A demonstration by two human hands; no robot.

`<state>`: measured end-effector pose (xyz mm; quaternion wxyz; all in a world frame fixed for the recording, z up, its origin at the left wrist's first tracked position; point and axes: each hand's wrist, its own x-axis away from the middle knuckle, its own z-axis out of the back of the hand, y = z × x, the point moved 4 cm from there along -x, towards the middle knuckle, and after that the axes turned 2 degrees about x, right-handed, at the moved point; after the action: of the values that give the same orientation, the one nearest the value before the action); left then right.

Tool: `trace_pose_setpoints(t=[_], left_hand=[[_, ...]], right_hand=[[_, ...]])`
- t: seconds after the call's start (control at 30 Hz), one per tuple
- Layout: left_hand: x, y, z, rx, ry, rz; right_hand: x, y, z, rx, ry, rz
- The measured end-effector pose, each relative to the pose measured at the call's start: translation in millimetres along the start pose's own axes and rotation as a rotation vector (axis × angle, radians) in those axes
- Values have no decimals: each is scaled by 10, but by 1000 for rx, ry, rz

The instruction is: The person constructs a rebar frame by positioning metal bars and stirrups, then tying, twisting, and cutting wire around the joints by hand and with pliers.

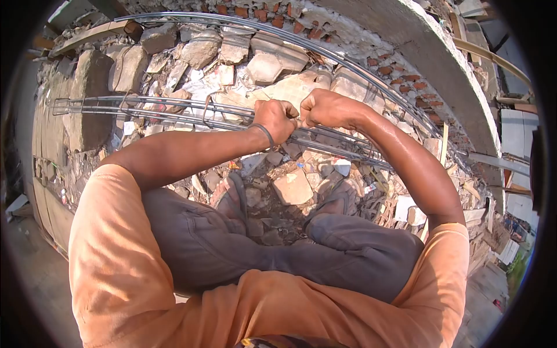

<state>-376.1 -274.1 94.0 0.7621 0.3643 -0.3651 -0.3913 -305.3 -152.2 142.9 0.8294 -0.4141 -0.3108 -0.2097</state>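
A long cage of thin steel bars (pixel 93 109) stretches across in front of me, with bent wire stirrups (pixel 206 110) around it. Above the middle of the cage, my left hand (pixel 275 120) is closed, its fingers pinched together. My right hand (pixel 322 108) is also closed, knuckles up, just right of the left and nearly touching it. Both hands are at the bars. Whatever is between their fingertips is hidden or too small to make out. A dark band (pixel 266 134) circles my left wrist.
Broken concrete and stones (pixel 293 187) cover the ground around my sandalled feet (pixel 231 197). Loose long bars (pixel 278 30) curve along a brick and concrete wall (pixel 418 58) at the far side. Large stone blocks (pixel 90 98) stand under the cage's left end.
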Motion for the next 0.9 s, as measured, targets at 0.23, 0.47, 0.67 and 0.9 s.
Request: trace_pose_setpoints(t=[0.23, 0.47, 0.67, 0.9], left_hand=[[-123, 15, 68, 3, -240, 15], [-207, -39, 180, 205, -536, -5], [-289, -120, 157, 311, -557, 107], [-350, -67, 196, 235, -574, 185]], right_hand=[[123, 86, 9, -245, 16, -39], [1131, 462, 601, 217, 524, 51], [3183, 1612, -54, -302, 1152, -320], [3257, 3228, -2977, -485, 1076, -934]])
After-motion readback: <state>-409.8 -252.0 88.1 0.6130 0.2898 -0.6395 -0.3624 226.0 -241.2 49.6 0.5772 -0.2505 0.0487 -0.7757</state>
